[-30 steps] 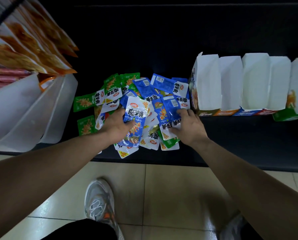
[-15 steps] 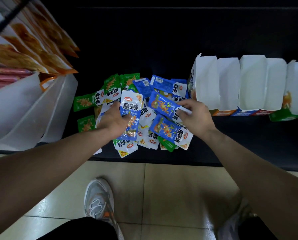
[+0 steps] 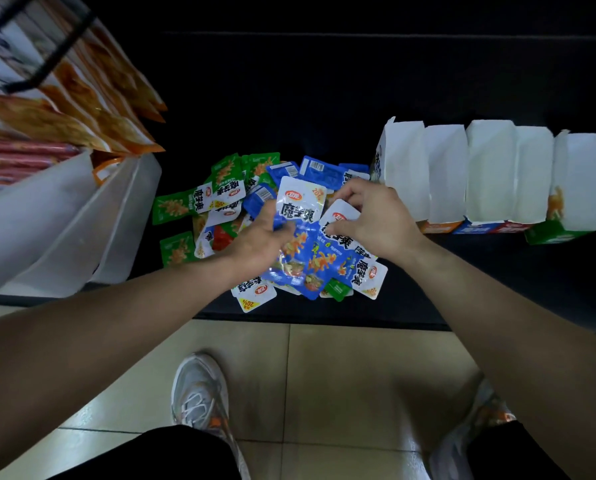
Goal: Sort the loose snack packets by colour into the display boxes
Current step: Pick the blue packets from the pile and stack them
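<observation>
A blue packet [image 3: 300,206] is held up by the left hand [image 3: 259,239], with the fingers curled round its lower part. Its white end sticks out past the fingertips. A second blue packet [image 3: 338,216] is pinched at its white end by the right hand [image 3: 376,220]. The two hands are close together, and the two held packets meet between them.

Under both hands the pile of loose packets [image 3: 253,294] is spread on the dark shelf [image 3: 324,98]. Green packets [image 3: 175,210] are seen to the left of the left hand. More blue packets [image 3: 320,168] are seen just past the fingertips of both hands.

The display boxes [image 3: 490,174] are lined up in a row to the right of the right hand. The nearest box is just beside that hand. Their white insides are shown, and orange, blue, red and green fronts are seen along the near side.
</observation>
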The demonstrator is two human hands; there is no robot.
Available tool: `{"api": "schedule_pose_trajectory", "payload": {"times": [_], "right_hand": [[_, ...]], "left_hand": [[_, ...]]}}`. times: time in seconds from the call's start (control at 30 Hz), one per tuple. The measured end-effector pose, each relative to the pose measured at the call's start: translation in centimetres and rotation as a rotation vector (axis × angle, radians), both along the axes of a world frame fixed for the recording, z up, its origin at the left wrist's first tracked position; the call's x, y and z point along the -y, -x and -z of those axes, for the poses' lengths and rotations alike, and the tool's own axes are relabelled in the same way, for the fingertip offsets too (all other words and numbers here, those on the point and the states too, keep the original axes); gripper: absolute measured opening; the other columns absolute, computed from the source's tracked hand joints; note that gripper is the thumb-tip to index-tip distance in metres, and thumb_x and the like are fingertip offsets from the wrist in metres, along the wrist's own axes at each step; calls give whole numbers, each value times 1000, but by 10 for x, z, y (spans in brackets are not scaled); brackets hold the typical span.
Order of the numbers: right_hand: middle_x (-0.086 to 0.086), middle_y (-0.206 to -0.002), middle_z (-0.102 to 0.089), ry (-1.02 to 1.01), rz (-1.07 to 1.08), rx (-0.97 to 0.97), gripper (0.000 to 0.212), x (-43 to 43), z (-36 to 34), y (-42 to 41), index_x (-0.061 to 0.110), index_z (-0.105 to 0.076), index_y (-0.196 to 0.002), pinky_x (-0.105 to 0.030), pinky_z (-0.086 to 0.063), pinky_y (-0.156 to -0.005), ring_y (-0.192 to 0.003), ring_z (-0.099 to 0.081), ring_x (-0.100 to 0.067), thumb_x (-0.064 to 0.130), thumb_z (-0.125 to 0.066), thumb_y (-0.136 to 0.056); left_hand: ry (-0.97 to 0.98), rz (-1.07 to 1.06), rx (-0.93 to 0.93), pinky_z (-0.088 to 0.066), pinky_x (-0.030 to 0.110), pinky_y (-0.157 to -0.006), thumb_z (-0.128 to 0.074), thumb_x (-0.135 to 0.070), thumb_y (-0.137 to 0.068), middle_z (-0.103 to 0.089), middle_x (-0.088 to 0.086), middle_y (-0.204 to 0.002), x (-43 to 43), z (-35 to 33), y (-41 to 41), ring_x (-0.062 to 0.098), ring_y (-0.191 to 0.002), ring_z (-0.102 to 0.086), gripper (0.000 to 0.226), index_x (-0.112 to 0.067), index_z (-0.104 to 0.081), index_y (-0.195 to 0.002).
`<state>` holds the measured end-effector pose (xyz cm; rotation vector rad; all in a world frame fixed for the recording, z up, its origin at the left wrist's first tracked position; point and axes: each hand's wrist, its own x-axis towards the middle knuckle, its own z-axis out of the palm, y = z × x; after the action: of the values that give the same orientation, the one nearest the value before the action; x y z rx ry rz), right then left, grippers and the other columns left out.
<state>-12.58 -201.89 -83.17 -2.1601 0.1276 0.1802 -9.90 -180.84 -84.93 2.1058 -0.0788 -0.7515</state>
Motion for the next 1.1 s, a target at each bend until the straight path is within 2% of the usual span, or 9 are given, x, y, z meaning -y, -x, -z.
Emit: {"api": "schedule_pose_trajectory", "payload": {"times": [0.1, 0.23, 0.33, 0.5, 0.6, 0.73, 0.83, 0.93, 1.1], "right_hand": [[9, -93, -72, -33, -32, -47, 37, -5, 2, 3, 30, -58, -86, -23, -50, -67, -84, -68, -2, 17, -90, -72], [11, -86, -75, -29, -106, -106, 28, -3, -1, 3, 28, -63, -82, -20, -51, -66, -75, -70, 1, 16, -88, -74], [12, -84, -75, -91, -99, -135, 25, 1, -2, 2, 24, -64, -82, -15, -49, -59, -72, -71, 1, 16, -86, -76], [6, -82, -73, -39, 92, 6, 33, -4, 6, -1, 21, -66, -85, -23, -51, -59, -73, -69, -6, 30, -92, -67], [0, -80, -71, 7, 157, 44, 41, -10, 10, 1, 19, -62, -82, -35, -54, -62, -75, -69, -18, 40, -93, -64], [7, -79, -66, 135, 225, 42, 40, -5, 24, 9, 24, -57, -86, -33, -53, -63, -71, -64, -10, 60, -73, -80], [0, -111, -64, 300, 120, -114, 34, 11, 56, 24, 24, -59, -113, -38, -55, -82, -101, -65, -23, 53, -57, -95], [-9, -139, -48, 506, -41, -392, 76, 19, 85, 44, 21, -42, -144, -46, -49, -98, -127, -49, -32, 55, -72, -83], [-8, -132, -50, 660, -32, -321, 77, 21, 101, 57, 21, -46, -137, -43, -49, -95, -123, -50, -28, 48, -82, -75]], "left_hand": [[-28, -4, 49, -32, 22, -52, -39, -34, -107, -36, -17, -83, -2, -2, 0, 3, -61, -35, 64, -29, -3, -158], [-126, -21, 89, -27, 21, -33, -42, -28, -107, -47, 11, -72, -9, -4, -10, 11, -41, -31, 59, -30, -11, -157], [-141, 29, 87, -29, 22, -36, -45, -28, -105, -51, 20, -84, -10, -2, -13, 11, -40, -32, 56, -31, -17, -154], [-73, 96, -1, -40, 29, -56, -40, -42, -104, -57, 0, -93, 2, 0, 1, 11, -58, -46, 48, -35, -27, -150], [-30, 162, -8, -48, 29, -90, -50, -57, -97, -54, -13, -127, 10, -1, 17, 8, -108, -57, 60, -36, -29, -149], [-96, 143, -34, -37, 26, -104, -57, -44, -97, -34, -8, -156, 9, 2, 24, 16, -135, -45, 74, -29, -15, -156], [-154, 86, -19, -42, 28, -93, -56, -42, -99, -38, 0, -156, 3, 1, 16, 19, -120, -57, 68, -28, -20, -154], [-184, 24, 42, -32, 25, -87, -55, -39, -100, -33, 0, -159, -5, 0, 9, 23, -128, -48, 67, -25, -19, -155], [-210, -7, 60, -35, 27, -82, -56, -37, -100, -43, 1, -149, -12, 6, 7, 12, -99, -43, 58, -24, -29, -149]]}}
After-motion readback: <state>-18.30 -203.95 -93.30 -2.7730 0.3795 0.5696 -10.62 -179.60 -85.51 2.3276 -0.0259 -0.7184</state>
